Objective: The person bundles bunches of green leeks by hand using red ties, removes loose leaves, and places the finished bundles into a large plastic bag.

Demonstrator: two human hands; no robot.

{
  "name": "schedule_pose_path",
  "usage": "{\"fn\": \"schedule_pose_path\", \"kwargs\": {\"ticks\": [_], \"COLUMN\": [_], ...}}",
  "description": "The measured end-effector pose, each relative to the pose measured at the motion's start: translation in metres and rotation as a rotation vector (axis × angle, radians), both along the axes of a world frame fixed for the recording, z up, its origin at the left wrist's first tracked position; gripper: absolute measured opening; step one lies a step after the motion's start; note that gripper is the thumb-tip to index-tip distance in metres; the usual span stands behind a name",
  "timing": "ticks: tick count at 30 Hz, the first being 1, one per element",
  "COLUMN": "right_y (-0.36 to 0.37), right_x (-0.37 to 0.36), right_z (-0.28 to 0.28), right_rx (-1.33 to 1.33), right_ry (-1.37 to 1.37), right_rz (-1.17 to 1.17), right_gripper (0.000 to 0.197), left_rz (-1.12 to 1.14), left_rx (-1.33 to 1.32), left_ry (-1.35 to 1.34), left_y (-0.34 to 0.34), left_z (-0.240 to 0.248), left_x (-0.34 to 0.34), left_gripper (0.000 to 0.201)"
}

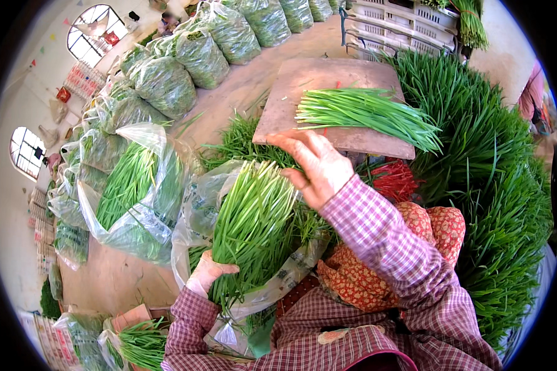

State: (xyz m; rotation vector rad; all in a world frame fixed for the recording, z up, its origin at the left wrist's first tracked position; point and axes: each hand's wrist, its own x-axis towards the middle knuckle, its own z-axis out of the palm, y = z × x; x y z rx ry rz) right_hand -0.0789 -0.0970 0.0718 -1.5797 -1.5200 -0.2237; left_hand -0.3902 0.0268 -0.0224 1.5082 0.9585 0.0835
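A thick bunch of garlic chives (254,210) stands tilted in front of me, pale cut ends up and green leaves down. My left hand (210,272) grips it low on its left side, thumb showing and fingers hidden behind the leaves. Beside the pale ends, my right hand (315,164) is open, its fingers stretched and slightly curved; I see nothing in it. A clear plastic bag (195,213) lies around the bunch. Beyond my right hand, a board (288,80) carries another bunch of chives (365,114) lying across a red tie.
A large heap of chives (476,204) rises on my right. Red ties (396,179) lie below the board. An opened bag of chives (130,191) stands at left, with several filled bags (164,86) in rows behind. White plastic crates (402,28) are stacked at the far right.
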Motion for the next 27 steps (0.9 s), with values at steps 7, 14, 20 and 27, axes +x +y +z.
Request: {"fn": "schedule_pose_path", "kwargs": {"ticks": [7, 14, 20, 27], "right_y": [0.004, 0.008, 0.027, 0.039], "right_x": [0.02, 0.006, -0.016, -0.013], "right_z": [-0.111, -0.044, -0.037, -0.047], "right_rx": [-0.966, -0.315, -0.648, -0.887], "right_ry": [-0.056, 0.121, 0.176, 0.135], "right_rz": [-0.187, -0.043, -0.097, -0.196], "right_gripper": [0.037, 0.017, 0.042, 0.047], "left_rz": [0.089, 0.046, 0.024, -0.018], "left_rx": [-0.067, 0.032, 0.139, 0.388], "left_ry": [0.026, 0.092, 0.082, 0.153], "left_y": [-0.007, -0.007, -0.014, -0.012], "left_z": [0.006, 0.002, -0.001, -0.02], "left_x": [0.011, 0.006, 0.02, 0.013], "left_gripper": [0.048, 0.045, 0.042, 0.047]}}
